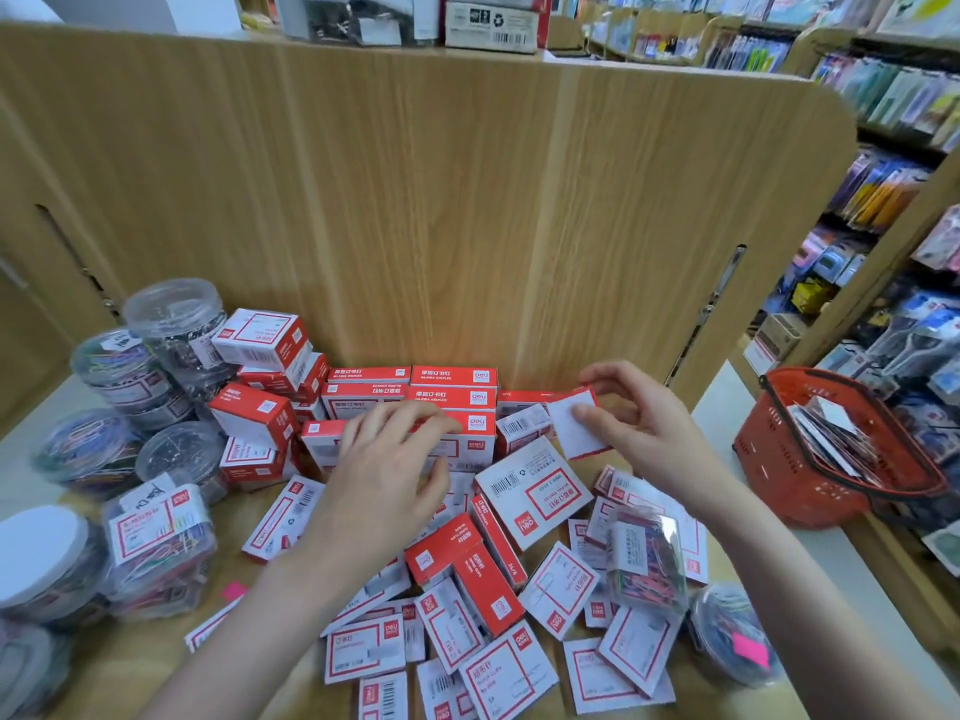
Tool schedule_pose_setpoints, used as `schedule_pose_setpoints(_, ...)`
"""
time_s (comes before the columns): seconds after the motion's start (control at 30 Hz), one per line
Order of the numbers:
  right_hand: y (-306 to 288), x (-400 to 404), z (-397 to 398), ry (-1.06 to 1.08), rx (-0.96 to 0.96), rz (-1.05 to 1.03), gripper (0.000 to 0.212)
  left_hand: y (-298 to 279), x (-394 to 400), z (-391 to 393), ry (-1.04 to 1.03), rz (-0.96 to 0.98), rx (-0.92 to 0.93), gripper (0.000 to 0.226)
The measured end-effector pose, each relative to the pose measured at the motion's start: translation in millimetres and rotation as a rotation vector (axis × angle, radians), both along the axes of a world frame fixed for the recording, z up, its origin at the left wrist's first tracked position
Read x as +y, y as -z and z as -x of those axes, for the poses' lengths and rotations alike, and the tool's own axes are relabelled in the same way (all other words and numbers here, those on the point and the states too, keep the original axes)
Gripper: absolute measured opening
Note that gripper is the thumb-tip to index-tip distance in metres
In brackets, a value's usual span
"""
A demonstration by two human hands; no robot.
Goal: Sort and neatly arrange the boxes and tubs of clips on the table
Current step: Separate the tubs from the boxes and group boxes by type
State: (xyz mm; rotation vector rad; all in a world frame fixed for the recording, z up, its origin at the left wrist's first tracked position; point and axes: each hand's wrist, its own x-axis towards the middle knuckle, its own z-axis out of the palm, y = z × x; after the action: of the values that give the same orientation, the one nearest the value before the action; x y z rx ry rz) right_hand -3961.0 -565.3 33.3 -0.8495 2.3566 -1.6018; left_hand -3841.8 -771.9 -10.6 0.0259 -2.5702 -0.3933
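- Red-and-white boxes [530, 491] strewn loose over the wooden table [130, 662], from centre down to 6 o'clock.
- Stacked neatly against the wood panel [415, 200] at 12 o'clock of the heap: a row of boxes [410, 389], labels facing out.
- Left hand [384, 475] over the stack's front box [475, 433], fingers loosely curled on its top; cannot tell whether gripping or only touching.
- Right hand [639, 423] at 2 o'clock, pinching a small box [576, 426] between thumb and fingertips, tilted, white face toward camera.
- Clear tubs [156, 350] of clips clustered at 9 o'clock, some stacked; more boxes [260, 376] piled just beside them.
- Clear packet [647, 558] of coloured clips lying on boxes at 4 o'clock; round tub [732, 636] near it at 5 o'clock.
- Red basket [831, 449] at 3 o'clock, holding packets.
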Motion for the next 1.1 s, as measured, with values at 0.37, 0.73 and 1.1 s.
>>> schedule_pose_setpoints(0.37, -15.4, -90.2, -36.9, -0.276, 0.172, -0.024, 0.034, 13.5, -25.5, -72.3, -0.203, -0.084, -0.009, 0.033)
schedule_pose_setpoints(0.73, -5.3, -167.5, -73.7, -0.508, 0.396, -0.047, 0.033, 32.2, -34.6, -109.4, -0.234, -0.093, -0.118, 0.032)
schedule_pose_setpoints(1.1, 37.2, -178.2, -93.5, -0.5, 0.865, -0.261, 0.023, 33.3, -39.2, -123.0, -0.156, -0.098, -0.199, 0.042)
